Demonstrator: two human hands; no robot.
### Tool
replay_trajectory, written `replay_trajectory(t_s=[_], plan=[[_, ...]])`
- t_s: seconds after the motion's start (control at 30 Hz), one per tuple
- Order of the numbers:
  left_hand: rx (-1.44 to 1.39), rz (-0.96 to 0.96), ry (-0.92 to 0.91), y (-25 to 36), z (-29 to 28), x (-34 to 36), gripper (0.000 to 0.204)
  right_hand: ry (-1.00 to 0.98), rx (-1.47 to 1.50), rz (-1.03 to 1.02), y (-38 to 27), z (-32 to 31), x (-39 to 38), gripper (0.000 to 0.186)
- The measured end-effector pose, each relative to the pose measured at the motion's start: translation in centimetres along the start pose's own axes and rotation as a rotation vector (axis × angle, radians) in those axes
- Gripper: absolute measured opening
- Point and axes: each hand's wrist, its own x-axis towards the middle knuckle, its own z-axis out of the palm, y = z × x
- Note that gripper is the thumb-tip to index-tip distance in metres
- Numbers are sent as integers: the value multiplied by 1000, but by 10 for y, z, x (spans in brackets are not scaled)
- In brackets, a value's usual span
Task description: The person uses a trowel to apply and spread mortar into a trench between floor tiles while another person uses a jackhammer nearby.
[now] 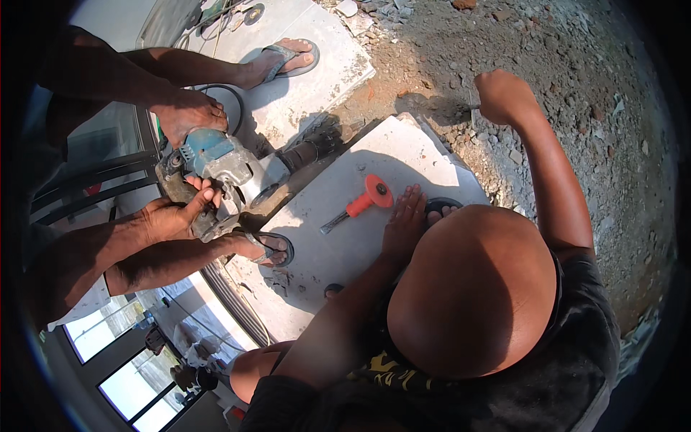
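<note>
The left hand (406, 219) lies flat, the right hand (505, 99) fisted

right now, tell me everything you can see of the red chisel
The chisel has a bare, flat-looking grey metal blade and a red grip, plastic or rubber by its look, topped by a round red guard with a dark centre. It lies on the pale slab, blade pointing to the picture's lower left. The left hand rests close beside the guard, not gripping it; whether a fingertip touches is hard to tell.
</note>
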Motion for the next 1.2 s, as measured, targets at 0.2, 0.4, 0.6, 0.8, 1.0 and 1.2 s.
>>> replay_trajectory(t_s=[0.2,0.4,0.6,0.8,1.0,1.2], plan=[[-5,-2,20,7,-6,2,66,4,-10,0,-1,-2,-1,27],[-7,-6,28,8,-11,2,65,-6,-19,-6,-5,-5,-2,26],[-12,-6,41,14,-21,2,64,-10,-24,-1,-5,-5,-1,26],[-2,-19,28,17,-29,2,62,-23,-23,-10,-7,-5,-1,26],[41,-30,-4,15,-27,2,61,-16,-26,-6,-5,1,4,26],[25,-20,-10,14,-27,2,63,-1,-28,-13,-4,0,2,26]])
